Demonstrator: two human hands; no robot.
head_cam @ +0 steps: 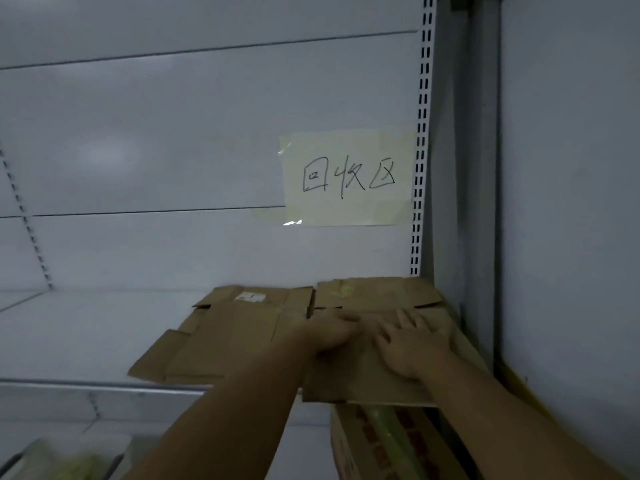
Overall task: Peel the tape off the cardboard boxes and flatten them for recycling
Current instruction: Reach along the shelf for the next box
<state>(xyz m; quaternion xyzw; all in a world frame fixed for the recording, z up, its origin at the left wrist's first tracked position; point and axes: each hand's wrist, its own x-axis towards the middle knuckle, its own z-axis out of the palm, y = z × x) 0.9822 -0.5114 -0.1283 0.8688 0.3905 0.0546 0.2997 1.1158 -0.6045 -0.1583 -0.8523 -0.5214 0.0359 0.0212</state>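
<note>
Two flattened brown cardboard boxes lie side by side on a white shelf [86,334]. The left flattened box [221,337] carries a small white label. The right flattened box [367,372] lies against the shelf's right upright and overhangs the front edge. My left hand [329,332] rests palm down on the right box near its left edge, fingers pointing right. My right hand [408,344] presses flat on the same box with fingers spread. Neither hand grips anything.
A paper sign [348,178] with handwritten characters is taped to the white back panel. A slotted upright [420,168] and a grey post [481,168] bound the shelf on the right. Below the shelf stands a taped cardboard box [388,445].
</note>
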